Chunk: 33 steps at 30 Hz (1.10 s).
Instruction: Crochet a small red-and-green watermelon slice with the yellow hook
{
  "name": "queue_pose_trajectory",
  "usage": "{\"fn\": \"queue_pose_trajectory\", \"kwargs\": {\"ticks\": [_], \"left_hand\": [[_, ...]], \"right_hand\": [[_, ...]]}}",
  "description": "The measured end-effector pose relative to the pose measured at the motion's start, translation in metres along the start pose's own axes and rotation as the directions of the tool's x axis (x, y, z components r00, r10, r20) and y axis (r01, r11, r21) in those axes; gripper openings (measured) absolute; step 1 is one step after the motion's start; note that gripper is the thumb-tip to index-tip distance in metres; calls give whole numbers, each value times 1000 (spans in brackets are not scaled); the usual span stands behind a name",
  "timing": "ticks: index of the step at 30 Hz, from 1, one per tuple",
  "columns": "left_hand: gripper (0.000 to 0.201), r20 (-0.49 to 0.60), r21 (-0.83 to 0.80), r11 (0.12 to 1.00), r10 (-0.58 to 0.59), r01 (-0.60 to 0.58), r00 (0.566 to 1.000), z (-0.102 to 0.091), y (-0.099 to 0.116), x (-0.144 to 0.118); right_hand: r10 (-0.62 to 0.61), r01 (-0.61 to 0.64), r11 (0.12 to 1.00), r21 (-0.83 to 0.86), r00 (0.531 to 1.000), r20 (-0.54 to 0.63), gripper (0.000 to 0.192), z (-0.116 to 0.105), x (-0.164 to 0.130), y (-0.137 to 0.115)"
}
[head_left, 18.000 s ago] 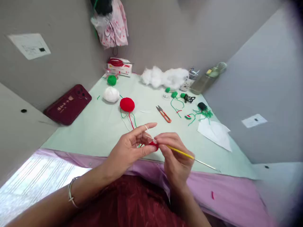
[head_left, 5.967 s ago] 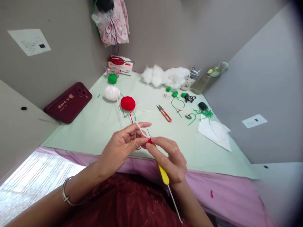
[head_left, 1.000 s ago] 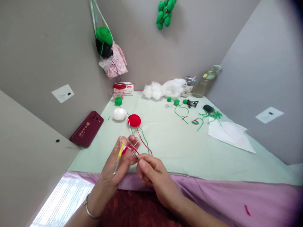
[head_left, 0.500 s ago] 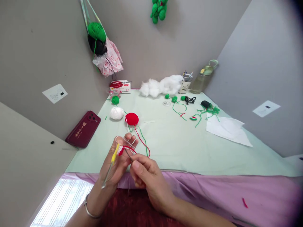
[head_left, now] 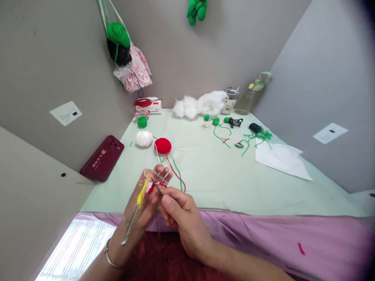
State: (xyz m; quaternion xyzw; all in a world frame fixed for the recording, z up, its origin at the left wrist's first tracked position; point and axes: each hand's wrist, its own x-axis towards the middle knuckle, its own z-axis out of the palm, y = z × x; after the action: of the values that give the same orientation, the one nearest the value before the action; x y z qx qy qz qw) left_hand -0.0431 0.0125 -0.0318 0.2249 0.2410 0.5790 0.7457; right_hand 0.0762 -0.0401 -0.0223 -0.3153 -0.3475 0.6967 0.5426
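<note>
My left hand pinches a small red and white crochet piece, palm turned up. White yarn runs from the table and loops over its raised fingers. A silver rod with a yellow upper part slants down across the palm; how it is fastened is unclear. In my right hand is a thin metal crochet hook, its tip at the top of the piece. A red ball of yarn and a white ball of yarn lie just beyond my left hand.
A phone leans at the left wall. Along the back are a green yarn ball, red-handled scissors, white stuffing, a pen cup and a bottle. White paper lies right.
The crochet hook's tip has moved up and left to the top edge of the piece. The silver rod's lower end has swung slightly down and left. The view has shifted a little.
</note>
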Motion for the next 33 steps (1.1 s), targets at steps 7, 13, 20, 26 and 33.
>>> {"fn": "queue_pose_trajectory", "kwargs": {"ticks": [7,13,20,26,33], "left_hand": [[31,-11,-11,1000,3,-3,1000,8,2,1],[28,18,103,994,-27,25,999,14,11,-1],[21,94,350,934,41,-72,995,25,1,-3],[13,122,396,909,87,-129,989,26,-6,-2],[44,54,368,929,25,-43,998,32,-6,-7]], "right_hand": [[13,-15,997,-82,999,-29,43,-6,2,-13],[-493,140,439,-888,863,-108,29,-84,26,-73],[-447,457,347,-819,848,284,51,-78,19,-55],[-597,513,522,-682,790,136,24,-46,8,-30],[-589,464,623,-630,808,12,19,-48,11,-33]]}}
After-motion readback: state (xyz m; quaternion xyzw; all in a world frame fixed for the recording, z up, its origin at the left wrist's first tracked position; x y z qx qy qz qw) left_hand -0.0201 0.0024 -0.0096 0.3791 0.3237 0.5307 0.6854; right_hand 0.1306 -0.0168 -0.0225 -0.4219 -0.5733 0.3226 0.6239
